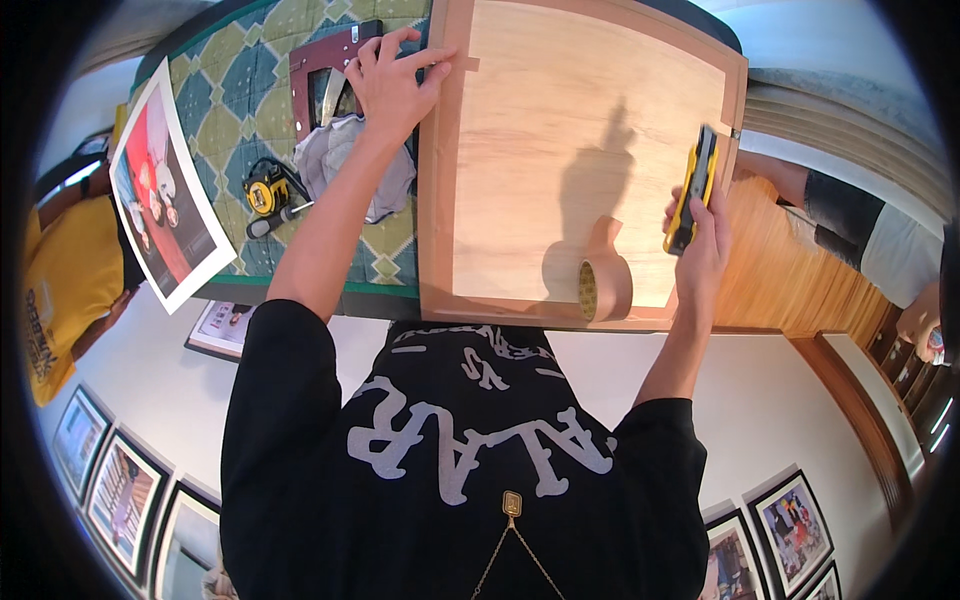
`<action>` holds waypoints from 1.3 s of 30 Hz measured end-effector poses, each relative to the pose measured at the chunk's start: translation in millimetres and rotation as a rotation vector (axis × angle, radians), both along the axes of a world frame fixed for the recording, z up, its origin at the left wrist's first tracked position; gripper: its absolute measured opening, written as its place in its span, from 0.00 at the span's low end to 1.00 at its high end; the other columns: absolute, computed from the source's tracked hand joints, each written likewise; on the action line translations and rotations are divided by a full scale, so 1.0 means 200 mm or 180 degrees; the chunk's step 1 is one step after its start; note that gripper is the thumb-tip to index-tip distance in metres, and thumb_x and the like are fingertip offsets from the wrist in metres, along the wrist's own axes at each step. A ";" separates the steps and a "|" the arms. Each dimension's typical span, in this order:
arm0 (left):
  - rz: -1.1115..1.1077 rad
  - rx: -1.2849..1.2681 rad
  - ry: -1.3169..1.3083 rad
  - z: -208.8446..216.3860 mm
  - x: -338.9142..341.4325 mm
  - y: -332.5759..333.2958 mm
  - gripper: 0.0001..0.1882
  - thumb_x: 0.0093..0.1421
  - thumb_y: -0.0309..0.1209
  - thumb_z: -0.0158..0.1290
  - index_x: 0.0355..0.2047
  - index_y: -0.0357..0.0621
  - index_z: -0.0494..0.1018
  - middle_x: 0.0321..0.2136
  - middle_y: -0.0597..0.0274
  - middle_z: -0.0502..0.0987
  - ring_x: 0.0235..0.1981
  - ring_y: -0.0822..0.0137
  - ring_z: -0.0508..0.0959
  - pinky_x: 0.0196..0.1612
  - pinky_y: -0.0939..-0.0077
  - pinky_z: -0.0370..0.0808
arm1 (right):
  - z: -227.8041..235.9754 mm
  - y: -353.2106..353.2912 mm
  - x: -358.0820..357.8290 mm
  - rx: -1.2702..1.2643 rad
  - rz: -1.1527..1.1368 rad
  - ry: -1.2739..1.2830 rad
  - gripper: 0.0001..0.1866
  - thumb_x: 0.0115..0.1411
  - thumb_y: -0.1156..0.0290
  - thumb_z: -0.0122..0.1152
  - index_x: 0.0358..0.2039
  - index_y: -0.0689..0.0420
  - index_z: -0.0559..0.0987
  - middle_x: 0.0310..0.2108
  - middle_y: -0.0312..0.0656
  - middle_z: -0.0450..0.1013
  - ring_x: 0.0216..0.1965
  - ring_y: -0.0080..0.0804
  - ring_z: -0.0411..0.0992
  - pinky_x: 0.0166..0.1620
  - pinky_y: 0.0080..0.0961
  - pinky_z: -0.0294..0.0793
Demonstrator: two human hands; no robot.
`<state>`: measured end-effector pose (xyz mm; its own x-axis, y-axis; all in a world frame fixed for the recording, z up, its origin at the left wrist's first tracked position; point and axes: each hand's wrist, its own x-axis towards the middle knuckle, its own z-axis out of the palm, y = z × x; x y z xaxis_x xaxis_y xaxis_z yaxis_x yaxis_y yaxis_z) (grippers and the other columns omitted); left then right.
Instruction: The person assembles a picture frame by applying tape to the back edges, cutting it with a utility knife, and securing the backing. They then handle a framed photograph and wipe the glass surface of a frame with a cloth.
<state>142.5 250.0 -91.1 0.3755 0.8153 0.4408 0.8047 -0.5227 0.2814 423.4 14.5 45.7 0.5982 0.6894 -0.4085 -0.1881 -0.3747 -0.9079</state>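
A wooden board with brown tape along its edges lies in front of me. My left hand is at its upper left edge, fingers spread and one fingertip at the tape. Nothing shows in that hand. Over the board's right side, my right hand grips a yellow and black utility knife; whether its blade is out I cannot tell. On the board's near part stands a roll of brown tape, a short loose end sticking up from it. The knife and hand cast a shadow across the wood.
Left of the board, a green patterned quilted cloth bears a dark red object, a crumpled grey cloth, a tape measure and a dark-handled tool. A photo print overhangs the left edge. People stand on both sides.
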 end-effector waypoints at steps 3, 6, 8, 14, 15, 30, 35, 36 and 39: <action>-0.0120 -0.0344 -0.0137 0.03 -0.01 0.05 0.07 0.48 0.45 0.64 0.29 0.71 0.84 0.46 0.78 0.74 0.53 0.58 0.66 0.54 0.54 0.53 | 0.04 0.21 -0.30 0.0143 0.0250 -0.0362 0.26 0.67 0.69 0.51 0.63 0.62 0.63 0.38 0.43 0.75 0.28 0.21 0.72 0.28 0.17 0.72; -0.0233 -0.0674 -0.0002 0.06 0.00 0.08 0.09 0.49 0.46 0.63 0.33 0.73 0.84 0.47 0.77 0.74 0.54 0.59 0.66 0.56 0.54 0.53 | -0.10 0.38 -0.64 -0.0344 0.0318 -0.0969 0.22 0.67 0.67 0.52 0.57 0.66 0.69 0.27 0.44 0.77 0.24 0.24 0.73 0.27 0.22 0.71; -0.0288 -0.0772 0.0053 0.06 -0.01 0.09 0.09 0.49 0.46 0.63 0.33 0.74 0.84 0.47 0.77 0.74 0.55 0.60 0.66 0.57 0.54 0.52 | -0.33 0.45 -0.81 0.0077 0.0226 -0.1665 0.20 0.66 0.67 0.54 0.53 0.67 0.71 0.29 0.53 0.76 0.27 0.40 0.76 0.32 0.34 0.74; -0.0421 -0.0456 -0.0408 0.02 -0.03 0.08 0.07 0.46 0.44 0.64 0.29 0.73 0.84 0.46 0.78 0.73 0.54 0.58 0.64 0.53 0.56 0.52 | -0.47 0.51 -1.03 0.0127 0.0363 -0.2092 0.25 0.64 0.73 0.53 0.61 0.67 0.64 0.38 0.57 0.72 0.35 0.51 0.73 0.37 0.36 0.73; -0.0436 -0.0493 -0.0442 0.03 -0.02 0.08 0.07 0.46 0.45 0.64 0.29 0.73 0.84 0.46 0.77 0.73 0.54 0.58 0.64 0.53 0.56 0.52 | -0.43 0.51 -1.05 -0.0041 0.0407 -0.2002 0.26 0.64 0.73 0.53 0.61 0.66 0.64 0.38 0.56 0.72 0.35 0.49 0.73 0.38 0.34 0.73; -0.0494 -0.0468 -0.0279 0.06 -0.01 0.08 0.10 0.47 0.50 0.65 0.32 0.73 0.84 0.47 0.78 0.72 0.52 0.62 0.65 0.53 0.58 0.52 | -0.43 0.51 -1.11 -0.0276 0.0654 -0.2162 0.28 0.63 0.79 0.53 0.64 0.64 0.61 0.33 0.54 0.68 0.29 0.48 0.71 0.31 0.38 0.72; -0.0519 -0.0451 -0.0325 0.05 -0.01 0.08 0.11 0.47 0.50 0.65 0.32 0.73 0.84 0.47 0.77 0.72 0.53 0.62 0.65 0.52 0.58 0.52 | -0.42 0.51 -1.12 -0.0307 0.0648 -0.2166 0.28 0.63 0.79 0.53 0.64 0.64 0.61 0.33 0.54 0.68 0.29 0.48 0.71 0.31 0.38 0.72; -0.0518 -0.0441 -0.0310 0.05 -0.01 0.08 0.11 0.47 0.50 0.65 0.32 0.73 0.84 0.47 0.77 0.72 0.53 0.62 0.65 0.52 0.57 0.52 | -0.42 0.51 -1.12 -0.0296 0.0651 -0.2177 0.28 0.63 0.79 0.53 0.64 0.64 0.61 0.33 0.54 0.68 0.29 0.48 0.71 0.31 0.38 0.72; -0.0522 -0.0423 -0.0287 0.04 -0.01 0.08 0.11 0.47 0.50 0.65 0.32 0.73 0.84 0.47 0.77 0.72 0.53 0.63 0.65 0.52 0.57 0.52 | -0.42 0.51 -1.12 -0.0309 0.0661 -0.2174 0.28 0.63 0.79 0.53 0.64 0.64 0.61 0.33 0.54 0.68 0.29 0.47 0.71 0.31 0.38 0.72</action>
